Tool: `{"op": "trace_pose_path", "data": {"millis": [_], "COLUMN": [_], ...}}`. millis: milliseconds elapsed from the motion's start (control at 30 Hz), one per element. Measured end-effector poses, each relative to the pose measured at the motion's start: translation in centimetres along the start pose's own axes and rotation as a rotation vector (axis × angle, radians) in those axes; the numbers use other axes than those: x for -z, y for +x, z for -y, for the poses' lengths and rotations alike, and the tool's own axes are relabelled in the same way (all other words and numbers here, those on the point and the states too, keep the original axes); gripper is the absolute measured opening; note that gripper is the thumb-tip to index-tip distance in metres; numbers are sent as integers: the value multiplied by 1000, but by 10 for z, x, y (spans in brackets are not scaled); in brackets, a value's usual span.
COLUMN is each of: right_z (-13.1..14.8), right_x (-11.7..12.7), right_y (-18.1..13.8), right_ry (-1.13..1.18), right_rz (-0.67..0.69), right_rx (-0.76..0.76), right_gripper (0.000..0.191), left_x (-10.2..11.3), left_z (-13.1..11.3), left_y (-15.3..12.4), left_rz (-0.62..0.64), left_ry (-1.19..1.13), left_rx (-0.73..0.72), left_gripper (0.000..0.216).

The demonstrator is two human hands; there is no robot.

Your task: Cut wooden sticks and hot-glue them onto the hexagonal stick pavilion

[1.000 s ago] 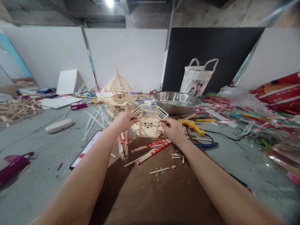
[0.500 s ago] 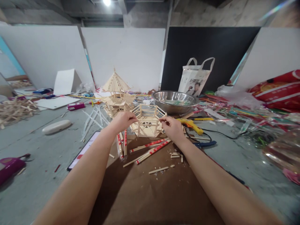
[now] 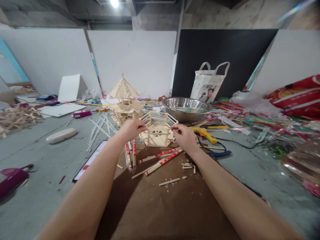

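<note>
A small many-sided frame of pale wooden sticks point(image 3: 157, 141) stands on the brown board, with upright posts and rails around a flat base. Across its near top side lies a thin wooden stick point(image 3: 158, 128). My left hand point(image 3: 132, 129) pinches the stick's left end between thumb and fingertips. At the right end, my right hand point(image 3: 184, 136) holds it in a similar pinch, close to a corner post. The fingertips hide both stick ends. Behind my left hand stands a finished-looking stick pavilion point(image 3: 124, 90) with a pointed roof.
Red-banded chopstick packets point(image 3: 163, 161) and short cut sticks point(image 3: 187, 165) lie on the brown board point(image 3: 160, 210). A yellow glue gun point(image 3: 205, 134) with a cord is right of the frame, a steel bowl point(image 3: 186, 115) behind. A phone point(image 3: 87, 163) lies beneath my left forearm.
Both hands keep their pinch at nearly the same spots. The whole view has shifted very slightly; the stick frame and the things around it have not visibly moved.
</note>
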State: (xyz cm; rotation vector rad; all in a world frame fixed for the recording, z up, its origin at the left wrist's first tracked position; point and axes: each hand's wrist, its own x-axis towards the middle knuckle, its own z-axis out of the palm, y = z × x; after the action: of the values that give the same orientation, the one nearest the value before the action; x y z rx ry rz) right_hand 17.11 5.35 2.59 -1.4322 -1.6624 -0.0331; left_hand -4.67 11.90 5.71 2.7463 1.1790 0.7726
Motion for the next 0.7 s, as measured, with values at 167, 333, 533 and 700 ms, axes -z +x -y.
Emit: {"op": "trace_pose_path", "data": {"millis": [167,333,533,700], "right_z": [0,-4,-6,-11], "right_x": [8,36,72,107], "right_y": [5,16,0,-34], "right_ry": [49,42,-71,-327], "right_rz": [-15,-85,-9,417], "right_rx": [-53,-80,-89,-159], "right_gripper": [23,23,23,27], "left_x": [3,6,11,19], "left_z": [-2,-2,-20,-51], "left_y": [0,-1,0,-4], "left_rz": [-1,-43,-138,-173], "left_ry": [-9,-66,-169,-317], "left_rx": [7,44,103,158], "left_gripper": [21,21,24,27]}}
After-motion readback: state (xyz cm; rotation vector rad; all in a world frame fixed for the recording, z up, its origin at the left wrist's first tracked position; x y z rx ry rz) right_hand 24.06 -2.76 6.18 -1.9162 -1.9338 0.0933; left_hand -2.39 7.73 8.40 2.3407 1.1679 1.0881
